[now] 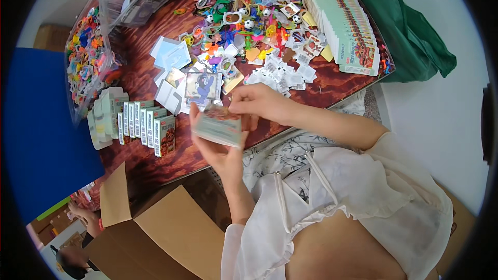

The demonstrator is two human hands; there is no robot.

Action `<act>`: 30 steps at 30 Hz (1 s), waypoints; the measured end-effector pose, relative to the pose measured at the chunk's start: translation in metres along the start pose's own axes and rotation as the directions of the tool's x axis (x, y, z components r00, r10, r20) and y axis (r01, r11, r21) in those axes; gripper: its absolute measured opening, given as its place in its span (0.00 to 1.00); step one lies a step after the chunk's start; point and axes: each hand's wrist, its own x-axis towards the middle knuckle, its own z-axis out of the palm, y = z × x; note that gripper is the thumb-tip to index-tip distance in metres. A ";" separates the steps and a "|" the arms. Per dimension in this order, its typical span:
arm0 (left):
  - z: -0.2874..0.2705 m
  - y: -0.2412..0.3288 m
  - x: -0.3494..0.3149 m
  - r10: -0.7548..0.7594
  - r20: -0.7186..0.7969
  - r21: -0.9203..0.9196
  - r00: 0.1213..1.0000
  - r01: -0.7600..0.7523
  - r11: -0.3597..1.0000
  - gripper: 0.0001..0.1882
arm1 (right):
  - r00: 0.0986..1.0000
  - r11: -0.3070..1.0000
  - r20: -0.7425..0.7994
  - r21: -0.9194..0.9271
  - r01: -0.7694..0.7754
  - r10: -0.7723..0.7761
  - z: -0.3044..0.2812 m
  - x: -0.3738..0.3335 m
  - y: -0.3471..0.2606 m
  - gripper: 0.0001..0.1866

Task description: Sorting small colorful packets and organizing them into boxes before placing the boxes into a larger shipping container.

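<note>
My left hand (226,162) is wrapped round a small pale green printed carton (218,128), held tilted above the table's near edge. At the carton's upper right end, my right hand (255,101) has its fingers pinched together. What they hold, if anything, is hidden, and the area is slightly blurred. Just beyond the carton lies a clear-wrapped picture card (202,87) with a blue figure. White and light blue cards (172,54) are scattered behind it. Small white sachets (280,72) form a pile past my right hand.
A heap of small colourful plastic toys (249,18) covers the far middle. Flat cartons (358,46) stand stacked at right. A row of filled-out cartons (165,136) stands at left, near a bag of toys (85,57). An open cardboard box (179,218) sits below the table edge.
</note>
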 end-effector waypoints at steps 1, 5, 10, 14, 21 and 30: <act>-0.009 0.003 0.003 -0.077 -0.058 -0.077 0.995 0.073 0.994 0.48 | 0.993 0.924 -0.050 -0.374 0.079 -0.105 0.006 0.008 -0.007 0.09; -0.049 -0.011 0.001 -0.123 -0.112 0.205 0.986 0.144 0.968 0.42 | 0.717 0.239 -0.013 -0.947 0.216 -0.697 0.005 0.055 0.002 0.20; -0.066 -0.016 -0.004 -0.084 -0.114 0.494 0.990 0.130 0.860 0.41 | 0.781 0.167 -0.041 -0.983 0.082 -0.624 0.019 0.066 -0.005 0.28; -0.059 -0.004 -0.001 -0.015 -0.060 0.732 0.998 0.054 0.679 0.39 | 0.635 0.292 -0.066 -0.921 0.257 -0.770 -0.001 0.069 0.003 0.18; -0.051 0.008 0.005 -0.079 0.055 0.837 0.995 -0.003 0.547 0.40 | 0.964 0.882 -0.121 -0.443 0.162 -0.237 -0.039 0.007 -0.046 0.06; -0.022 0.015 0.009 -0.177 0.252 0.824 0.951 -0.115 0.554 0.40 | 0.975 0.299 0.122 -0.938 0.175 -0.186 -0.043 -0.023 -0.049 0.08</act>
